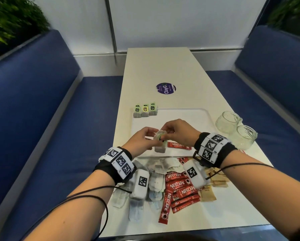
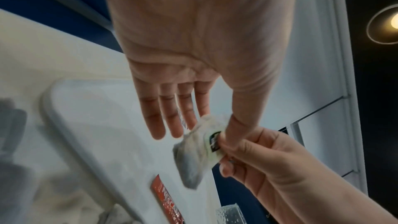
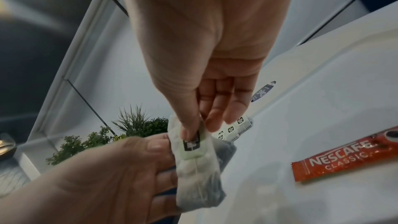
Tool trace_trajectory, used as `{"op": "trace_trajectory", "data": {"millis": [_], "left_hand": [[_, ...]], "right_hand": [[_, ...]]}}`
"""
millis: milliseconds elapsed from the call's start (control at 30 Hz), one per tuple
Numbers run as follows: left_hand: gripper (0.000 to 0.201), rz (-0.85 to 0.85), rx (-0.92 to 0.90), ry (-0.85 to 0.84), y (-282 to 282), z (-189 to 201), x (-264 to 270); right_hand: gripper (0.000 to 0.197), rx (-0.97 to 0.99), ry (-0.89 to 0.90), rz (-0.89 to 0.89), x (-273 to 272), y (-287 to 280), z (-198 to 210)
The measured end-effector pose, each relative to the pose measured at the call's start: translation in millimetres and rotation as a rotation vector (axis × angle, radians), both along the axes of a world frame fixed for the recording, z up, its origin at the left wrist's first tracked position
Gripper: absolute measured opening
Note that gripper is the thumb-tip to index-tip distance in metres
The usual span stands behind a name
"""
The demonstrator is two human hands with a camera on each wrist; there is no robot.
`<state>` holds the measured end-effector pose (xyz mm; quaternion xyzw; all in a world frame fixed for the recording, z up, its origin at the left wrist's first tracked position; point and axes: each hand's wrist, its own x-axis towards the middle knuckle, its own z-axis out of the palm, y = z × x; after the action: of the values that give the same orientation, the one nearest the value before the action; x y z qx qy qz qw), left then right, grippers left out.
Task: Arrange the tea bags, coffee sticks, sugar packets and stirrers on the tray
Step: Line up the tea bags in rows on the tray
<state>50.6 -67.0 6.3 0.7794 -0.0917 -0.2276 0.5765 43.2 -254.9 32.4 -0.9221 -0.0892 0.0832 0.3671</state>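
Note:
Both hands hold one grey tea bag point(image 1: 160, 147) just above the near part of the white tray point(image 1: 180, 119). My left hand point(image 1: 146, 137) grips the bag's body point(image 3: 198, 176) between thumb and fingers. My right hand point(image 3: 200, 130) pinches the pale green paper tag point(image 3: 192, 146) at the bag's top. Three tea bags point(image 1: 145, 110) lie in a row at the tray's far left corner. One red coffee stick point(image 1: 179, 146) lies on the tray beside my right hand. No stirrers are in view.
On the table in front of the tray lies a heap of loose tea bags point(image 1: 156, 181), red coffee sticks point(image 1: 182, 188) and brown sugar packets point(image 1: 215, 181). Two glass cups point(image 1: 236, 129) stand to the right of the tray. Blue benches flank the table.

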Motion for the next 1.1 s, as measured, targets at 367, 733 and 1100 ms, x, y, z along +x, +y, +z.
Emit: {"op": "trace_trajectory", "data": {"millis": [367,733,1100], "left_hand": [[0.024,-0.091,-0.007,0.162,-4,-9,-9],[0.019,-0.059,0.181,0.211,9,-13,-11],[0.005,-0.014,0.186,0.198,11,-14,-15]], "right_hand": [[0.026,0.130,0.091,0.050,1,4,-6],[0.051,-0.391,0.314,0.216,-19,-21,-41],[0.038,-0.462,0.264,0.268,-19,-18,-40]]}}
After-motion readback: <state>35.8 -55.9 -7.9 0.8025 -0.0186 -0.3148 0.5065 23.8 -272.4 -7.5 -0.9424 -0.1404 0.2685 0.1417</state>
